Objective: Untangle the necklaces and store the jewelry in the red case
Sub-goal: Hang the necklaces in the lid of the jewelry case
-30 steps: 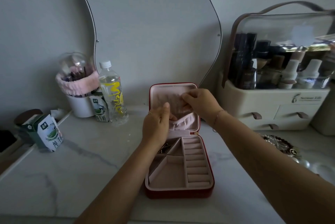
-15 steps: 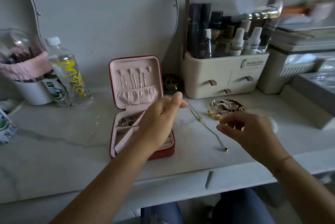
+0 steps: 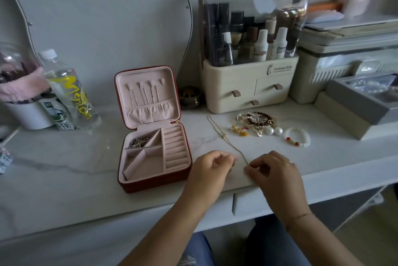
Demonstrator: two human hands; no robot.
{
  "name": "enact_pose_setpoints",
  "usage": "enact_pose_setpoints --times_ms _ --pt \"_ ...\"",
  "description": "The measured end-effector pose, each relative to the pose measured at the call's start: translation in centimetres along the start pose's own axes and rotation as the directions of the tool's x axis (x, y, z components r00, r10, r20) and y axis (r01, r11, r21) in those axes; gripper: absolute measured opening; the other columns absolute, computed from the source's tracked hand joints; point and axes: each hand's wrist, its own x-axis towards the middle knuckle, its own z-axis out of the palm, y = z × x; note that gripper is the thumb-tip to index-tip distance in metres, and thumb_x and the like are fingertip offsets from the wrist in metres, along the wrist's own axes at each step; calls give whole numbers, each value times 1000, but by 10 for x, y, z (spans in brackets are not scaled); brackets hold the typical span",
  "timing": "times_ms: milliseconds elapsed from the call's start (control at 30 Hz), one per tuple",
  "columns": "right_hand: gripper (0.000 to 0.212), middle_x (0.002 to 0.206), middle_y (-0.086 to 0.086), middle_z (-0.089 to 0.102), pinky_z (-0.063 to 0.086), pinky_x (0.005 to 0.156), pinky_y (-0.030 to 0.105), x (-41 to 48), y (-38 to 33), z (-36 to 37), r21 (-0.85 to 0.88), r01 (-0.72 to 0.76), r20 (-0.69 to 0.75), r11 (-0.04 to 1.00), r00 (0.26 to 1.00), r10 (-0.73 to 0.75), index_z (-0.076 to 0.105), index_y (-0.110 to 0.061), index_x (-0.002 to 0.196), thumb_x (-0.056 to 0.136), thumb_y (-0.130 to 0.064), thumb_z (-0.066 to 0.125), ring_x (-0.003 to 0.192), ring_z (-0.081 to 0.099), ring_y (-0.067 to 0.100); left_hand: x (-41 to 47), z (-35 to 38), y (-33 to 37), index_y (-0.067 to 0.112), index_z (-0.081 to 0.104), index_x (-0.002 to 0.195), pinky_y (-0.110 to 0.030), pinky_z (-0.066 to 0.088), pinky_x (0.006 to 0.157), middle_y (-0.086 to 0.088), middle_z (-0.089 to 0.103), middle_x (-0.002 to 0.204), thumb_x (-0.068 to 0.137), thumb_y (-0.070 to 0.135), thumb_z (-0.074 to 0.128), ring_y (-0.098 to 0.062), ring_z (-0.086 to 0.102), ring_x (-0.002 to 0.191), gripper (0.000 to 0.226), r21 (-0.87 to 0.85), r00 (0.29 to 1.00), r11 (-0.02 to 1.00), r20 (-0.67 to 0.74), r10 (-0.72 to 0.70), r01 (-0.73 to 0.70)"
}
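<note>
The red case [image 3: 155,183] lies open on the marble table, pink inside, with several chains hung in its lid and a small heap of chain in its back left compartment. A thin gold necklace [image 3: 224,136] stretches over the table to the right of the case. My right hand [image 3: 272,172] pinches its near end. My left hand [image 3: 212,166] hovers just left of that end with curled fingers; whether it touches the chain is unclear. A pile of bracelets, pearls and gold earrings [image 3: 256,123] and a white bead bracelet [image 3: 298,136] lie further back on the right.
A cream cosmetics organiser [image 3: 249,89] with a clear hood stands behind the jewelry. A small dark jar [image 3: 190,97] sits beside it. A water bottle [image 3: 69,91], a carton and a white cup stand at the left. Grey boxes [image 3: 361,102] fill the right.
Both hands left the case lid and moved right and toward the table's front edge. The right hand has taken the necklace's near end; the view swung right.
</note>
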Motion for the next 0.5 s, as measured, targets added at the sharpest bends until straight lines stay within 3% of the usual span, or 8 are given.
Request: enact_pose_setpoints --times_ms 100,167,300,500 --pt "9 71 -14 56 49 68 36 3 -1 0 39 3 1 999 1000 -3 65 -24 74 78 -25 74 68 53 6 -1 2 2 21 74 89 -35 56 88 3 75 87 90 34 58 -14 69 87 21 -40 997 997 37 -63 64" --pt "7 71 -12 59 49 64 28 7 -8 -3 131 -2 -17 991 1000 5 66 -23 77 80 -24 72 67 55 6 3 3 6 11 75 92 -32 58 82 -4 76 87 97 24 53 -20 71 85 26 -134 986 980 93 -137 149" --pt "5 69 -11 63 46 61 22 13 -31 -11 258 56 -63 965 997 -41 67 -23 79 81 -27 70 68 57 8 15 3 20 5 75 90 -28 56 69 -14 75 87 96 28 57 -22 71 77 30 -322 946 893 189 -264 314" --pt "9 69 -11 60 45 60 23 15 -41 -14 234 124 21 964 991 -132 67 -23 81 78 -32 68 70 55 10 39 -14 40 10 74 79 -22 56 58 -7 75 78 91 17 62 -12 70 66 18 -451 955 842 165 -246 295"
